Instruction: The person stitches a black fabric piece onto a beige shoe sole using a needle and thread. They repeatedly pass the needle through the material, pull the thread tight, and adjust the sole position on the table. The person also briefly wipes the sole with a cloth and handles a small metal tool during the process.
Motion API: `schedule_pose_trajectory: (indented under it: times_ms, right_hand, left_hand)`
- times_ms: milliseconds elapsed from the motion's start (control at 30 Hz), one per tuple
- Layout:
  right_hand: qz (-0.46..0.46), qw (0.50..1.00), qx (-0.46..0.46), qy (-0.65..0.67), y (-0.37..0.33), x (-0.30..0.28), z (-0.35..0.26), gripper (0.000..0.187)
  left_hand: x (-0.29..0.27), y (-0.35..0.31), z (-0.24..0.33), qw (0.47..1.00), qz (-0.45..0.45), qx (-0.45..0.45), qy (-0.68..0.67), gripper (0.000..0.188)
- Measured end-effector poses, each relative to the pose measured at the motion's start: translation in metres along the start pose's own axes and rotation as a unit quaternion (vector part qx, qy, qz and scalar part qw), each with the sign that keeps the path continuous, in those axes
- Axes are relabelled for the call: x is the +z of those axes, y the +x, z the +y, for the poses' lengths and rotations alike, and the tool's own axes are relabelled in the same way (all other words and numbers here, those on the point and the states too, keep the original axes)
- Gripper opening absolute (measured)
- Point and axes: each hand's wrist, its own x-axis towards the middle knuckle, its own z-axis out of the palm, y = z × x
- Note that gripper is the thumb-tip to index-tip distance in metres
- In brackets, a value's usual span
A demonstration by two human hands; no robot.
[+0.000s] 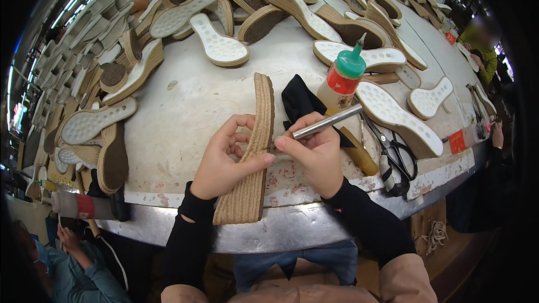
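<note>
Upright in front of me stands a wedge shoe sole (pixel 247 191) wrapped in tan braided rope, with a dark brown bottom edge. My left hand (pixel 222 157) is closed round it, thumb across the braided side and fingers behind. My right hand (pixel 317 154) grips a slim tool with a round silver metal handle (pixel 331 120). Its thin working end points at the sole's right edge, near my left thumb; the tip is too small to make out. Behind my right hand lie a black cloth (pixel 300 98) and a glue bottle (pixel 342 76) with a green nozzle cap.
Scissors (pixel 396 154) and a tan-handled tool (pixel 359 154) lie right of my right hand. Many wedge soles (pixel 219 42) cover the table's back and sides. Another bottle (pixel 84 206) lies at the left edge. Other people sit or stand around the metal-edged table (pixel 281 230).
</note>
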Motion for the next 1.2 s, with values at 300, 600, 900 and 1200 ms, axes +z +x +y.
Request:
schedule_pose_trajectory:
  times_ms: [300,600,900,1200]
  right_hand:
    - [0.018,0.998,-0.059,-0.029,0.006,0.002,-0.005,0.025]
    - [-0.033,0.99,-0.127,-0.043,0.006,-0.003,-0.012,0.029]
    - [-0.096,0.976,-0.143,-0.134,0.001,0.004,-0.009,0.031]
    - [-0.111,0.962,-0.175,-0.18,0.0,0.003,-0.007,0.031]
  left_hand:
    - [-0.003,0.009,0.003,0.998,-0.01,-0.037,-0.054,0.041]
    - [-0.013,0.001,0.008,0.994,-0.033,-0.091,-0.059,0.037]
    - [-0.017,-0.003,0.009,0.991,-0.059,-0.044,-0.107,0.041]
    - [-0.024,0.0,-0.001,0.992,-0.081,-0.027,-0.093,0.049]
